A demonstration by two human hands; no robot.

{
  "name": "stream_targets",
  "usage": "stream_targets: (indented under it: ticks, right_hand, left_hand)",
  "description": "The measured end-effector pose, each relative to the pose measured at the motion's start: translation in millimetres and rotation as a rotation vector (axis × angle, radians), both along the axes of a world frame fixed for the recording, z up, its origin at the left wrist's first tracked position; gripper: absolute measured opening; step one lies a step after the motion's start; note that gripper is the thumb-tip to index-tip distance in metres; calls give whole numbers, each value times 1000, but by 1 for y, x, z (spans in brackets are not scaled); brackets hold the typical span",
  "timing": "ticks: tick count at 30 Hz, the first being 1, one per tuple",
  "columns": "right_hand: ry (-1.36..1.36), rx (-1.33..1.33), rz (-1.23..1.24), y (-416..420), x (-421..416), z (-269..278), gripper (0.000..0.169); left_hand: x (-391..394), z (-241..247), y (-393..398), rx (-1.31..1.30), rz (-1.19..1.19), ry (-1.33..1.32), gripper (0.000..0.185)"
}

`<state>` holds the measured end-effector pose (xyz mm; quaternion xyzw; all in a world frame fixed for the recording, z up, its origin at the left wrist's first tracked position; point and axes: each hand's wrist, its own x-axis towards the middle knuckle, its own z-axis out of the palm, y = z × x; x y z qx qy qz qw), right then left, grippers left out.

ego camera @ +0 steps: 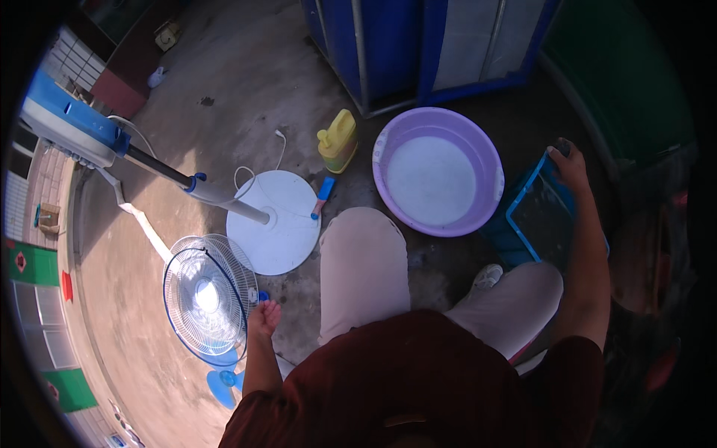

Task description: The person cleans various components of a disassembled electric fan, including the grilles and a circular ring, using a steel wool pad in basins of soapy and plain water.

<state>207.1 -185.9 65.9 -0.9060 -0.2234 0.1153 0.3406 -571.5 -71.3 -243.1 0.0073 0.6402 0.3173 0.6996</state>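
Note:
My left hand (pixel 265 317) is at the right edge of the white wire fan guards (pixel 215 336), just below a blue clip (pixel 262 295). Its fingers are loosely curled; whether they grip the wire is unclear. The two round guards overlap, one with a blue rim. Under them on the ground lies a blue fan blade (pixel 222 389). At the far corner of a blue plastic crate (pixel 526 235), my right hand (pixel 571 168) holds a small dark object (pixel 562 147), maybe a sponge or cloth. The crate's dark inside is partly hidden by my forearm.
A purple basin (pixel 382 193) of whitish water stands ahead. Left of it are a yellow jug (pixel 339 143) and a blue-and-pink tube or box (pixel 323 197). The fan stand (pixel 263 246) rises from its round white base, its cord on the concrete. A blue-framed cabinet (pixel 392 50) stands behind.

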Motion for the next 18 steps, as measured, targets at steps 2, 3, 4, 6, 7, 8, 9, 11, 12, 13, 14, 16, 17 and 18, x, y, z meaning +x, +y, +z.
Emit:
stream_targets:
  ticks: [2, 3, 4, 6, 7, 8, 9, 11, 12, 13, 14, 16, 17, 18]
  right_hand:
    - [55, 19, -48, 12, -16, 5, 62]
    - [90, 39, -69, 16, -22, 7, 64]
    - [125, 56, -88, 23, -27, 8, 66]
    - [173, 105, -86, 32, -31, 1, 70]
    - [229, 100, -84, 36, -33, -4, 69]
    - [288, 99, -77, 42, -35, -10, 69]
    - [348, 97, -71, 49, -37, -18, 68]
    - [443, 107, -30, 58, -45, -41, 65]
    - [487, 127, -11, 61, -48, -57, 62]
    - [531, 147, 7, 63, -52, -74, 59]
    - [594, 162, 24, 64, -54, -95, 59]
    - [687, 174, 52, 77, -61, -129, 60]
    - [717, 167, 55, 90, -70, -140, 62]
    - [727, 140, 95, 103, -77, -153, 66]
  left_hand:
    - [42, 17, 14, 36, -113, 38, 23]
    - [66, 31, 25, 74, -198, 64, 23]
    - [90, 44, 36, 108, -280, 90, 24]
    - [136, 72, 56, 163, -441, 107, 26]
    - [161, 86, 68, 187, -521, 92, 28]
    - [183, 95, 79, 214, -596, 81, 30]
    - [203, 100, 90, 271, -674, 99, 32]
    - [243, 102, 110, 381, -825, 127, 35]
    - [264, 100, 120, 372, -850, 89, 35]
    - [284, 100, 130, 363, -875, 51, 36]
    - [305, 102, 137, 380, -939, 57, 40]
    - [342, 97, 154, 414, -1058, 74, 46]
    - [356, 89, 163, 425, -1118, 81, 48]
    - [372, 80, 171, 430, -1185, 86, 51]
